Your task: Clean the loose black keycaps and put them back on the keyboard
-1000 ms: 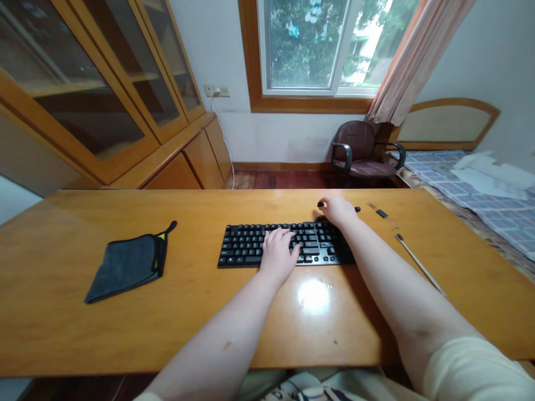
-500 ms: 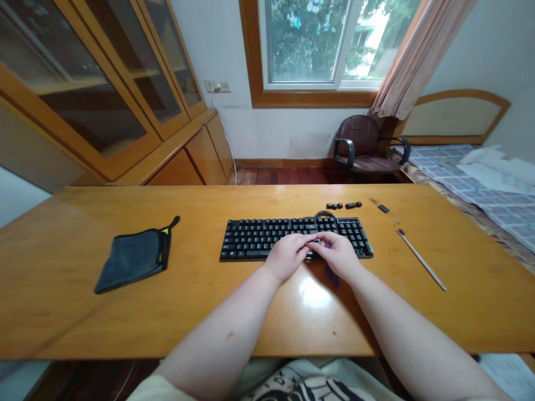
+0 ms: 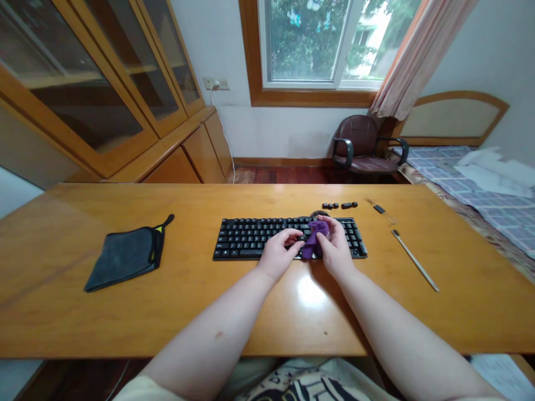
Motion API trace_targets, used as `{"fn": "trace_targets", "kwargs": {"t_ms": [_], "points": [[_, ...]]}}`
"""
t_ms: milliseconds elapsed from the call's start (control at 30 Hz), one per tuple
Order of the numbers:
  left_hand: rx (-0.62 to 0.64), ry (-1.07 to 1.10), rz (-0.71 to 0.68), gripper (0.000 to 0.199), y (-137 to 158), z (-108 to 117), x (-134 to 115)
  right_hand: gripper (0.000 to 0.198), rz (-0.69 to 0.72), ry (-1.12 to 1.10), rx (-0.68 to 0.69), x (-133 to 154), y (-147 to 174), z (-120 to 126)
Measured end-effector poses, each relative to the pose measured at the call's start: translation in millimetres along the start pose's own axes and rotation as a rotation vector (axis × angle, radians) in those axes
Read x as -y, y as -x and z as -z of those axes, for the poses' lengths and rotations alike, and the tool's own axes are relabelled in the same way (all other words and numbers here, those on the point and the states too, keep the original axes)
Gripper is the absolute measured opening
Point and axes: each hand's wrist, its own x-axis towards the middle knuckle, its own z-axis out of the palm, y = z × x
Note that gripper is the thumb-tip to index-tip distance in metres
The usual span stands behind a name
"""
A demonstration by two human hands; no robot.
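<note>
A black keyboard [image 3: 242, 238] lies on the wooden desk in front of me. My right hand [image 3: 335, 248] pinches a crumpled purple cloth [image 3: 316, 236] over the keyboard's right part. My left hand [image 3: 279, 252] is just left of the cloth, its thumb and index finger curled toward each other. Whatever sits between those fingertips is too small and dark against the keys to name. Under the cloth and fingers, part of the keys is hidden. Several loose black keycaps [image 3: 330, 206] lie in a row behind the keyboard, with a longer black keycap [image 3: 346, 205] among them.
A long-handled brush [image 3: 416, 260] lies at the right, below a small black piece with thin wires [image 3: 379, 209]. A folded grey cloth [image 3: 124, 259] rests at the left. The keyboard's coiled cable [image 3: 320, 213] is behind it. Beyond the desk [image 3: 188, 323] stands a chair [image 3: 360, 142].
My hands were together over the keyboard; now they are apart. My right hand has turned and raised the purple cloth into fuller view. The whole view has shifted slightly.
</note>
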Motion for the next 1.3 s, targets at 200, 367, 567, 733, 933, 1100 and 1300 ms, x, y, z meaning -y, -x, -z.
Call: {"fn": "trace_targets", "kwargs": {"t_ms": [200,367,567,733,933,1100,1300], "points": [[-0.043,0.016,0.019,0.02,-3,3,3,0.026,0.061,-0.004,-0.006,5,-2,3],[-0.072,0.041,-0.008,0.019,-4,5,1,0.031,-0.02,-0.041,0.039,6,-2,5],[-0.086,0.02,0.014,0.021,-4,6,0,0.039,-0.133,-0.205,0.202,2,4,-2],[-0.109,0.239,0.118,0.023,-5,4,0,0.039,-0.108,-0.258,0.303,1,4,0],[-0.132,0.448,0.249,0.016,-4,1,-5,0.034,-0.052,-0.212,0.294,0,1,2],[-0.1,0.512,0.336,0.016,-1,0,-9,0.024,0.038,-0.123,0.315,5,1,4],[-0.137,0.511,0.342,0.014,-2,0,-8,0.006,0.049,-0.103,0.199,4,3,2]]}}
